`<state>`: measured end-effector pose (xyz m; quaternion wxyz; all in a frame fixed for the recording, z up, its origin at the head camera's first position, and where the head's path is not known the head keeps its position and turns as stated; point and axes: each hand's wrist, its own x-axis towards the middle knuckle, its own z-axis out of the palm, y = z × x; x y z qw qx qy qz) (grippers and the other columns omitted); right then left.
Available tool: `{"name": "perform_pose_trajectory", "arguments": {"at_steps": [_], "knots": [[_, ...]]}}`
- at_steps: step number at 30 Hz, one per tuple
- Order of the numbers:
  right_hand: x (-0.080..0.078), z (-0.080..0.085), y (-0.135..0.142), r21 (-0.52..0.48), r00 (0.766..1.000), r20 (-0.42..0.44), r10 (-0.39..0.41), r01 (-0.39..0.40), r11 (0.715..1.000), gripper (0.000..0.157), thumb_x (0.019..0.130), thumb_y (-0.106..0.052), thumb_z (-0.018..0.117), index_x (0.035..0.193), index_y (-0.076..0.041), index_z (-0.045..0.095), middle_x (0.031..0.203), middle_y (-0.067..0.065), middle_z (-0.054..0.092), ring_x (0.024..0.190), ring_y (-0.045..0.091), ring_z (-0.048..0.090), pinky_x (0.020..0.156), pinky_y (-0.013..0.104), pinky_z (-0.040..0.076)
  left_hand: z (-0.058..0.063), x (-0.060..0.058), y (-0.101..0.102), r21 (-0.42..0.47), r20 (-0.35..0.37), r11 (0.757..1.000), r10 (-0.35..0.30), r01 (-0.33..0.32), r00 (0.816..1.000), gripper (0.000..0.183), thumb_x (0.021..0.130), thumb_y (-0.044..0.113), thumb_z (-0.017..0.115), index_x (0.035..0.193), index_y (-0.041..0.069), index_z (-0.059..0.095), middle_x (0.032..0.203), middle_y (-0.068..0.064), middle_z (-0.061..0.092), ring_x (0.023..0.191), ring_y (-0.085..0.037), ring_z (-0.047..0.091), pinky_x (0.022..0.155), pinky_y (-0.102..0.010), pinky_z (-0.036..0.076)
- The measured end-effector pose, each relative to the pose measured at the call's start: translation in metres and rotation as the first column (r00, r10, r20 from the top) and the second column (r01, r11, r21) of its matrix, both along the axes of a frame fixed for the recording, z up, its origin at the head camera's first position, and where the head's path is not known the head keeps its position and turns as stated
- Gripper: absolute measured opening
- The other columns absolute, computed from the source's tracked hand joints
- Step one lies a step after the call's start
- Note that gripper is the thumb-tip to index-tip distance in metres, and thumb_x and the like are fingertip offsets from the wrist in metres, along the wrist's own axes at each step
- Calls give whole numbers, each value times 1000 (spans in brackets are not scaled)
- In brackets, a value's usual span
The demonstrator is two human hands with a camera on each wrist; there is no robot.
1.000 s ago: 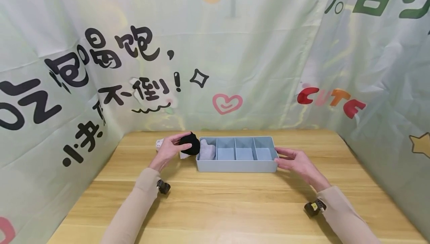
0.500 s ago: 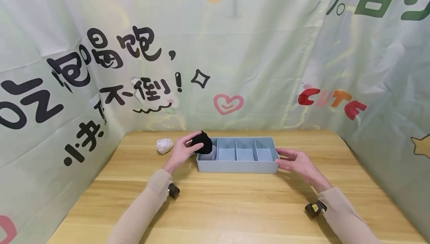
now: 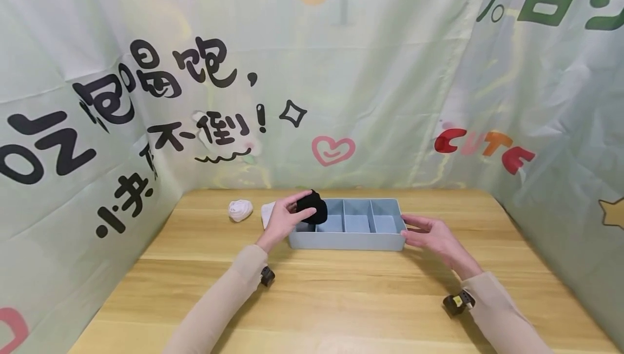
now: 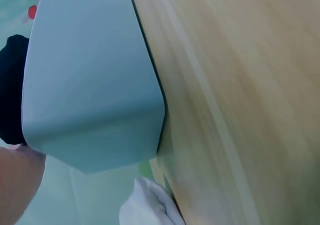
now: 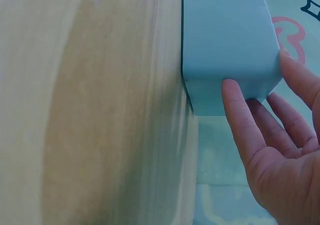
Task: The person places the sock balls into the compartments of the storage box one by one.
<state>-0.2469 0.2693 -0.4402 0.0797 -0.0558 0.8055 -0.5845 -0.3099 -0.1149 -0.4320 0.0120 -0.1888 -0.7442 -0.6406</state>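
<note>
My left hand (image 3: 281, 218) pinches a black balled sock (image 3: 314, 208) between thumb and fingers. It holds the sock over the left part of a blue-grey divided box (image 3: 346, 241), about at the first divider. In the left wrist view the black sock (image 4: 11, 90) shows beyond the box wall (image 4: 92, 70). My right hand (image 3: 431, 237) touches the right end of the box. In the right wrist view the fairly straight thumb and fingers of that hand (image 5: 280, 150) rest against the box's end and corner (image 5: 230, 45). The leftmost compartment is mostly hidden behind the left hand.
A white balled sock (image 3: 240, 210) lies on the wooden table (image 3: 341, 300), left of the box. Another white cloth item (image 3: 267, 213) sits between it and the left hand, partly covered. Printed fabric walls (image 3: 390, 99) stand behind and at both sides.
The left hand has carried the black sock rightward, from beside the box to over its left compartments, uncovering the white items behind. The right hand has stayed at the box's right end.
</note>
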Motion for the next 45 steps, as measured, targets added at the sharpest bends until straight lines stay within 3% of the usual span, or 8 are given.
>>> {"name": "perform_pose_trajectory", "arguments": {"at_steps": [6,14,19,24,30,39,45], "knots": [[1,1,0,4,1000,-3,3,-3,1000,71,90,-26,72,146,5,40,149,29,39,114,24,64,90,33,55,0,-7,7,-41,9,998,-46,47,999,56,83,23,80,135,28,60,138,-7,59,116,-25,63,91,-35,55],[3,2,1,-12,1000,-2,5,-5,1000,71,91,-24,71,146,6,38,149,30,38,116,29,63,90,34,55,1,-12,17,-188,-35,982,-17,10,999,48,81,32,81,127,33,66,133,3,63,115,-21,62,94,-39,53],[3,1,1,-21,1000,5,0,0,1000,71,90,-23,72,146,6,39,149,30,38,114,25,64,90,33,55,0,-14,23,-164,-50,986,28,-36,998,44,81,30,82,123,27,70,125,1,68,107,-19,65,90,-36,54],[3,-1,1,-25,1000,16,-7,7,1000,71,90,-23,72,146,5,39,149,30,39,109,16,65,89,32,56,-2,-13,27,-124,-24,992,29,-31,999,41,83,29,80,123,21,70,121,-3,70,107,-18,67,91,-34,54],[0,-1,0,-23,1000,6,-2,2,1000,72,90,-24,73,146,6,40,149,30,39,111,19,65,89,32,55,-2,-12,28,-200,-24,979,39,-43,999,41,83,36,79,122,26,70,121,2,69,106,-15,64,89,-34,54],[-1,-1,-1,-23,1000,1,4,-4,1000,71,90,-25,73,146,5,40,149,29,40,112,21,65,89,32,56,-5,-11,28,-303,-77,952,29,-51,997,49,84,45,75,128,25,67,126,1,67,115,-18,61,93,-39,53],[0,-2,1,-28,1000,-6,3,-3,1000,70,90,-23,72,146,5,40,149,29,39,113,23,65,89,32,56,-6,-12,26,-249,-118,960,100,-127,988,37,92,37,69,124,20,69,114,-2,72,98,-15,66,82,-33,55]]}}
